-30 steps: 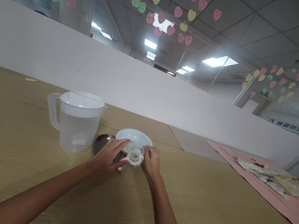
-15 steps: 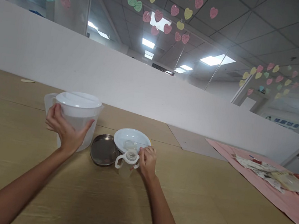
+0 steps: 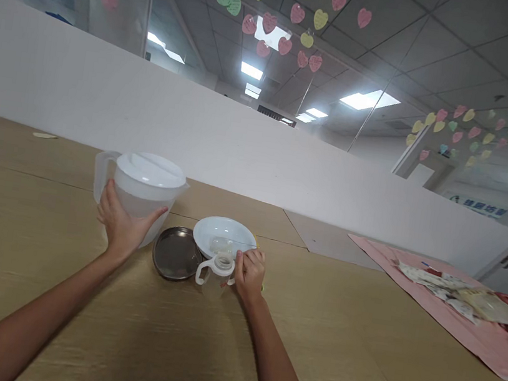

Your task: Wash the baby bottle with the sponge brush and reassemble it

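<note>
Left hand (image 3: 124,221) grasped the jug (image 3: 149,176) by its body, so it could slip; right hand (image 3: 251,272), bottle (image 3: 224,268) just left, clenched, seemingly, a stick (image 3: 241,243).

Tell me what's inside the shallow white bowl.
A translucent, colourless piece shows in the shallow white bowl, its exact shape unclear. The clear bottle with white handles and the right hand cover part of the near side; anything behind them is hidden.

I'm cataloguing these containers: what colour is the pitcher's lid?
White lid, best seen in the head view.
</note>
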Available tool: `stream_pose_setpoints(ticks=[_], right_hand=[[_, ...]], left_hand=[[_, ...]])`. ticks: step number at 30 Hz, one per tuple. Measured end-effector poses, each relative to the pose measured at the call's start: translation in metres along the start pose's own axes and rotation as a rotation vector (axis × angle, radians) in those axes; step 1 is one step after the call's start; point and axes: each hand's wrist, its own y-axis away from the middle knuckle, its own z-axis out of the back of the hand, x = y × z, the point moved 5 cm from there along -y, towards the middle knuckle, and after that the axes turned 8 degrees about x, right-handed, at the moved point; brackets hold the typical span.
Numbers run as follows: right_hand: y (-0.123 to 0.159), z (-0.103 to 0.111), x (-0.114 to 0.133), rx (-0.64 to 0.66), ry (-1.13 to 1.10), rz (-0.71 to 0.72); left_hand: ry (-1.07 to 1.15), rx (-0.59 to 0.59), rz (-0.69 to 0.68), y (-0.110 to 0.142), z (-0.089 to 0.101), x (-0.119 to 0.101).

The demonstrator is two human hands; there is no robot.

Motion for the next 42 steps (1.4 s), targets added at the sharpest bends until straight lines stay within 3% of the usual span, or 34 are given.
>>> stream_pose_setpoints(ticks=[3, 8, 12, 18, 26, 42], right_hand=[[0.000, 0.001, -0.001, 0.006, 0.007, 0.001], [0.001, 0.002, -0.003, 0.007, 0.014, 0.009], [0.001, 0.002, -0.002, 0.010, 0.010, 0.013], [0.002, 0.002, -0.002, -0.008, 0.004, 0.024], [0.001, 0.004, -0.002, -0.053, -0.002, 0.065], [0.001, 0.004, -0.001, -0.060, -0.009, 0.074]], left_hand=[[-0.063, -0.050, 0.019, 0.005, 0.001, -0.013], [-0.170, -0.022, -0.212, 0.012, -0.007, -0.029], [-0.204, 0.006, -0.336, 0.015, -0.013, -0.030], [-0.189, 0.045, -0.386, 0.018, -0.019, -0.028], [-0.266, -0.001, -0.600, 0.022, -0.021, -0.033], [-0.318, 0.070, -0.671, 0.026, -0.025, -0.036]])
